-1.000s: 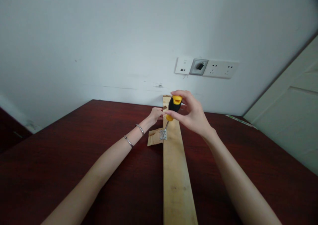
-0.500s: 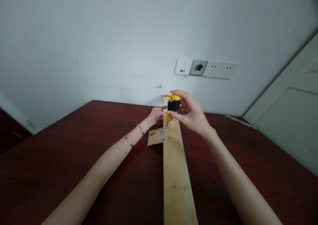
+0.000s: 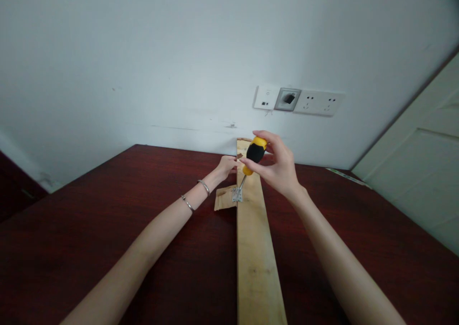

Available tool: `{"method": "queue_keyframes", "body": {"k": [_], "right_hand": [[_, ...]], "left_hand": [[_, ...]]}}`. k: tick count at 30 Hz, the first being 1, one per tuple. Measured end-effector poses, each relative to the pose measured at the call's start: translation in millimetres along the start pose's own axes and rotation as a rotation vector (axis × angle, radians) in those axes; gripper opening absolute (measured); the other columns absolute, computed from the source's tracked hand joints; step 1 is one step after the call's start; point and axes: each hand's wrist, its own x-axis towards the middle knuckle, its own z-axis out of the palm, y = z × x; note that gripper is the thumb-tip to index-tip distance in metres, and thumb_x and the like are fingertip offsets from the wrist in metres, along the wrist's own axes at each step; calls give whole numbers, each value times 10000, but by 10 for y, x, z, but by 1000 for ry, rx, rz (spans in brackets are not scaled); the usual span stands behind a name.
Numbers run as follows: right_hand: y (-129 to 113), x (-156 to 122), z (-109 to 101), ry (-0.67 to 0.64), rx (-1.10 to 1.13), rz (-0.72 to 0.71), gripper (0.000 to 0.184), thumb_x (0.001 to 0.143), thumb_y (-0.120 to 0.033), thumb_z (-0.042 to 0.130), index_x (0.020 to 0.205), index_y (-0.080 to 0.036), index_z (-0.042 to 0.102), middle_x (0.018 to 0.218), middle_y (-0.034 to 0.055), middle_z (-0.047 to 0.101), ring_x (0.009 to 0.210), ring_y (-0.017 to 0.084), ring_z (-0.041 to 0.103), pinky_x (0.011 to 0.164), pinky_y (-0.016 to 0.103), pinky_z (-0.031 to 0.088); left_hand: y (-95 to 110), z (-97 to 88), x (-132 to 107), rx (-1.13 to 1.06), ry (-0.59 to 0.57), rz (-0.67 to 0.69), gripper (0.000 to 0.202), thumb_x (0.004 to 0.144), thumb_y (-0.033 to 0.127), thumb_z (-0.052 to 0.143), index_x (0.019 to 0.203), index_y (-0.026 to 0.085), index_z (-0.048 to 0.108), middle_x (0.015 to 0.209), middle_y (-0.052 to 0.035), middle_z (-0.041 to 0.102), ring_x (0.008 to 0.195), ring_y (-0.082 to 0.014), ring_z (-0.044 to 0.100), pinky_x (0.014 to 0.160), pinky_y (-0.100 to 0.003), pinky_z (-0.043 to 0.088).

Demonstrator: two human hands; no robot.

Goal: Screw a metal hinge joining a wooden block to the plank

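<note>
A long pale wooden plank lies on the dark red table, running away from me toward the wall. A small metal hinge joins its left edge to a small wood piece. My right hand is closed round the black and yellow handle of a screwdriver, whose tip stands on the hinge. My left hand rests on the plank's left edge just beyond the hinge, fingers curled against the wood. Two thin bracelets sit on my left wrist.
A white wall rises behind the table, with a row of sockets above the plank's far end. A pale door stands at the right. The table's right edge runs diagonally beside it.
The screwdriver handle has turned in my right fingers and tilted slightly to the right. My left hand and the plank have stayed put.
</note>
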Motion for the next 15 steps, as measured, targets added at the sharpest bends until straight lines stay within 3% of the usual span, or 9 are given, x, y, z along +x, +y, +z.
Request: {"method": "queue_keyframes", "body": {"k": [15], "right_hand": [[-8,-21,20,67,-72,-15,550,761,-392,714,1264,-269,528,1112,66,603,839,176,608,559,268,594]], "left_hand": [[89,57,-85,-43,42,-82,96,736,14,609,774,103,608,733,-67,654,725,-199,633,708,-337,527]]}}
